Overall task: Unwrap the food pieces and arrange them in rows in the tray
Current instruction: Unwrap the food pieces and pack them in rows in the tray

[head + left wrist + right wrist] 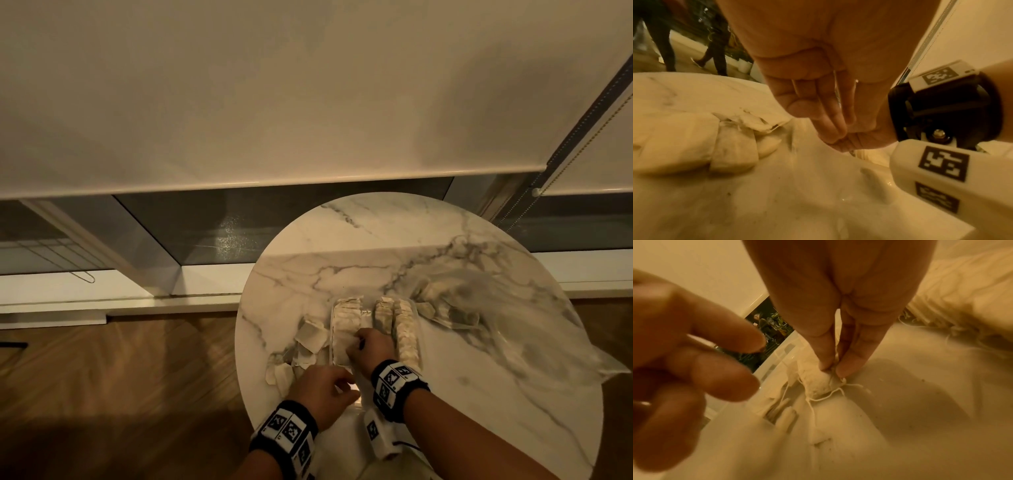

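Note:
A clear tray (331, 329) sits on the round marble table (376, 240). It holds rows of pale food pieces (406, 335) standing on edge along its right and far sides. My right hand (356, 342) is inside the tray. There its thumb and fingers (832, 369) pinch a small pale pouch (821, 384) with a white string, and the pouch touches the tray floor. My left hand (329, 383) hovers at the tray's near left corner. Its fingers (838, 139) are loosely bent and nothing shows in them.
Torn pale wrappers (308, 342) are heaped left of the tray, close to the table's left edge. A crumpled clear plastic bag (479, 315) with more wrapped pieces spreads over the right side of the table. Wooden floor and a window sill lie beyond.

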Motion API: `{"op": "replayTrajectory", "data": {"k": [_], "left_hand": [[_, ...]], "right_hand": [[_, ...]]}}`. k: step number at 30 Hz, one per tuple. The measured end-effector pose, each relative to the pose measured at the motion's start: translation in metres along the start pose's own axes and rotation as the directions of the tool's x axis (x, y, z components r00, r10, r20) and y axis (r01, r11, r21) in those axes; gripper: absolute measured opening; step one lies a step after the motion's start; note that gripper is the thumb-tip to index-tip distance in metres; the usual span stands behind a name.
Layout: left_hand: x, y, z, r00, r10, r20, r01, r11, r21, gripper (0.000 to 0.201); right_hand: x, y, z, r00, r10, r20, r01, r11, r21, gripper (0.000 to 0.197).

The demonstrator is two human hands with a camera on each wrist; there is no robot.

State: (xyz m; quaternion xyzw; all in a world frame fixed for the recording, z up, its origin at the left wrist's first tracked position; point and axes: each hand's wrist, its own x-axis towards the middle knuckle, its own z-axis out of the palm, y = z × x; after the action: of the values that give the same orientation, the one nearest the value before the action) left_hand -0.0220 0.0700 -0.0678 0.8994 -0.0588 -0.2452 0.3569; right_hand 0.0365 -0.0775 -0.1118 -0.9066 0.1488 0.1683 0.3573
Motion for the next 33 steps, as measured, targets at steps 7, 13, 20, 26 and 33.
{"op": "replayTrajectory", "data": {"k": [7,13,20,26,33], "left_hand": [[0.001,-0.014,0.002,0.951,-0.095,-0.294,0.072,0.993,-0.088,0.047],[0.004,-0.017,0.007,0.955,-0.187,-0.232,0.163,0.979,-0.118,0.047],[0.005,-0.020,0.010,0.958,-0.191,-0.214,0.165,0.977,-0.135,0.038],[0.000,-0.029,0.008,0.959,-0.220,-0.178,0.187,0.966,-0.181,0.027],[0.016,-0.036,-0.012,0.934,-0.094,-0.346,0.145,0.982,0.124,0.034]], "right_hand": [[-0.002,0.006,-0.004,0.994,0.110,-0.004,-0.110,0.994,0.008,0.049],[0.006,0.004,-0.002,0.989,0.144,0.043,-0.143,0.989,-0.033,0.028],[0.006,0.007,-0.004,0.983,0.167,0.071,-0.169,0.985,0.026,0.022],[-0.008,0.012,-0.019,0.981,0.159,0.107,-0.177,0.966,0.188,0.032],[-0.039,0.020,-0.027,0.988,0.043,0.146,-0.073,0.976,0.203,0.014]]}}
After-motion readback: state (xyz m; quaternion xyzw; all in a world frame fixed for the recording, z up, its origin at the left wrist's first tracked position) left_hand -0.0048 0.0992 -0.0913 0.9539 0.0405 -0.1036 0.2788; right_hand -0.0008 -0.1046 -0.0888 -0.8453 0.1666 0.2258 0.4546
